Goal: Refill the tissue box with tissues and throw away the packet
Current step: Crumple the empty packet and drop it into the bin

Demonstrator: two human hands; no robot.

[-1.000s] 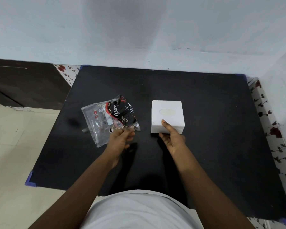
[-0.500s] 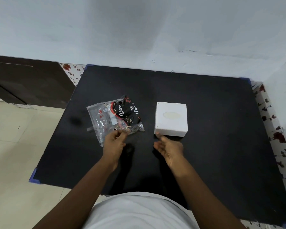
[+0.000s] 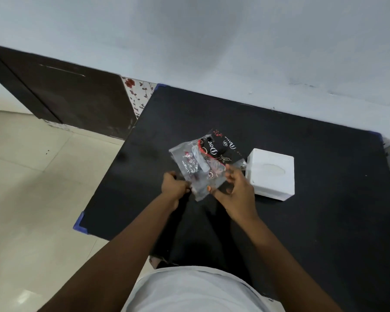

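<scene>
A black table top (image 3: 302, 221) with blue corner guards stands against a pale wall, with cream floor tiles and a dark cabinet (image 3: 61, 95) to your left. On the table, to the right, sits the white tissue box (image 3: 271, 174), its oval slot facing up. Just left of it you hold the tissue packet (image 3: 208, 162), clear plastic with a black printed section, raised above the surface. Your left hand (image 3: 175, 188) pinches the packet's near left edge, fingers curled closed on the plastic. Your right hand (image 3: 238, 192) grips the packet's near right side, thumb under the clear film and fingers over it, close beside the box but not touching it.
</scene>
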